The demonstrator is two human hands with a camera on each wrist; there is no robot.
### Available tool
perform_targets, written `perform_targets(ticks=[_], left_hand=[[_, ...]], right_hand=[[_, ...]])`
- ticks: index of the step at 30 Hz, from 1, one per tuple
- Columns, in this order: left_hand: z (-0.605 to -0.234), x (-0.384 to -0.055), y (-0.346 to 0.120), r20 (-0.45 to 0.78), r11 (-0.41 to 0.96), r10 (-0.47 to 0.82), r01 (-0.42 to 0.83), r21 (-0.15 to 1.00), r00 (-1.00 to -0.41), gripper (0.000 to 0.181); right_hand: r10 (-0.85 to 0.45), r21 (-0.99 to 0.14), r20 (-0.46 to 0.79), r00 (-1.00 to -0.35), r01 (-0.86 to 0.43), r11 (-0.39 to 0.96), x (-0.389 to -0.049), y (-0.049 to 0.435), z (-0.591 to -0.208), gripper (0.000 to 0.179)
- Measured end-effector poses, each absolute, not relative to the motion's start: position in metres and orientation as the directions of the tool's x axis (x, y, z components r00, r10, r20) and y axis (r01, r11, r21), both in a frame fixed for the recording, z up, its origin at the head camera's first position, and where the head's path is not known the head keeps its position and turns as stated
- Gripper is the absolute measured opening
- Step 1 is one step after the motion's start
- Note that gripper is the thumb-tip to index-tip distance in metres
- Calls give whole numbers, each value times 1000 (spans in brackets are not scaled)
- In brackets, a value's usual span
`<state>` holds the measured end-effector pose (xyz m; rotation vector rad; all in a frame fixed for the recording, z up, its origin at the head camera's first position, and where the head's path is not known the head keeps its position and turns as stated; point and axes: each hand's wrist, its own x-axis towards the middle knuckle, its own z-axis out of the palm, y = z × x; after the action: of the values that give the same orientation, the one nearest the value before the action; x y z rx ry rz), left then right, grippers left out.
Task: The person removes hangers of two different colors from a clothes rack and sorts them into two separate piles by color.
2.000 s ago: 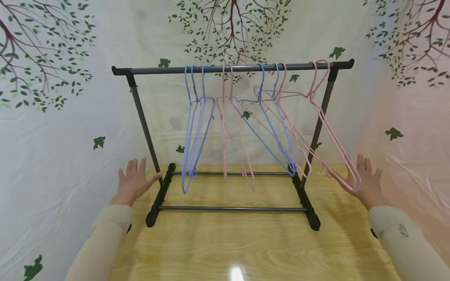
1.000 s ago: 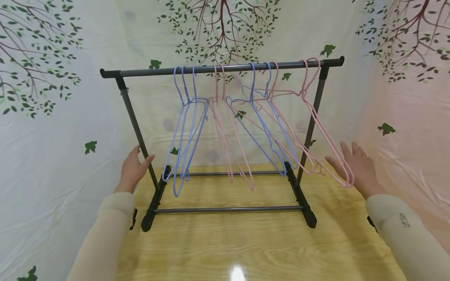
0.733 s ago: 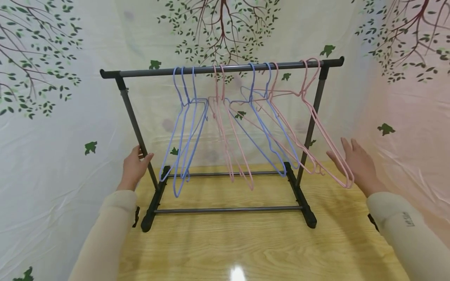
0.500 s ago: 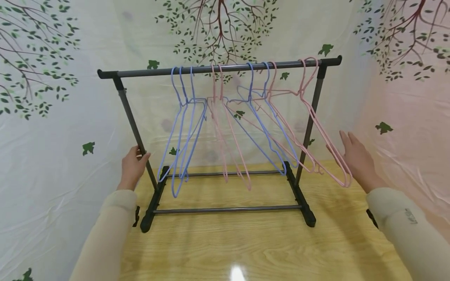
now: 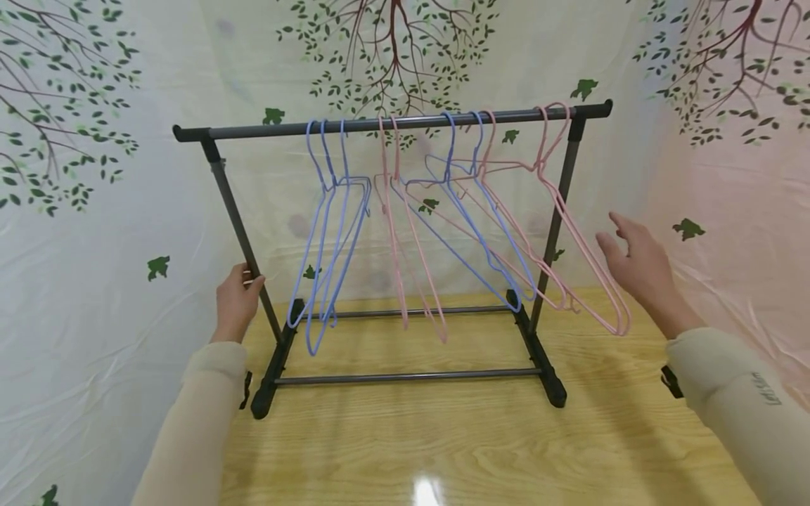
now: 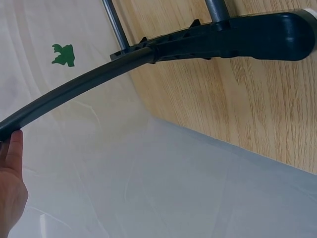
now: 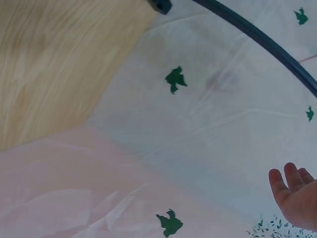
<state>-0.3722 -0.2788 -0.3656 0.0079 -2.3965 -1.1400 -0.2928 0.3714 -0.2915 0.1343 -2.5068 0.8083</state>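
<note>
A dark metal garment rack (image 5: 411, 122) stands on the wooden surface, with blue and pink wire hangers hooked over its bar. Partway down the rack's left post (image 5: 235, 211), my left hand (image 5: 238, 308) pinches it between thumb and fingers. The left wrist view shows the fingertips (image 6: 15, 146) right against that post. My right hand (image 5: 644, 274) is raised in the air to the right of the rack, fingers loosely extended and holding nothing. Pink hangers (image 5: 585, 246) at the right end hang nearest to it. In the right wrist view, the right post (image 7: 262, 39) passes above the hand.
Three blue hangers (image 5: 324, 260) hang toward the left, pink ones (image 5: 405, 260) in the middle, and more blue ones (image 5: 477, 232) right of those. Two crossbars (image 5: 411, 378) join the rack's black feet (image 5: 549, 379). A leaf-printed cloth (image 5: 126, 316) surrounds the wooden surface (image 5: 405, 436).
My left hand has moved in and taken hold of the left post. The right hand has risen from behind the right-end pink hangers. The view shifts slightly, and some hangers swing.
</note>
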Motion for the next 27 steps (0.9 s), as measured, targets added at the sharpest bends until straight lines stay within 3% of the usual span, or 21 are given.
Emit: perform_targets(ticks=[9,16,27], left_hand=[[-364,-371,-279,419,676,-184,195,711,-889,39],[-363,-366,-279,423,680,-183,197,706,-887,40],[-365,-369,-280,431,679,-173,210,703,-885,40]], right_hand=[[117,-618,506,-855,-264,741,-278,357,-270,59],[136,-717,451,-882,-268,644,-270,340,-261,59],[167,-761,428,-888,-254,597,-254,321,-249,57]])
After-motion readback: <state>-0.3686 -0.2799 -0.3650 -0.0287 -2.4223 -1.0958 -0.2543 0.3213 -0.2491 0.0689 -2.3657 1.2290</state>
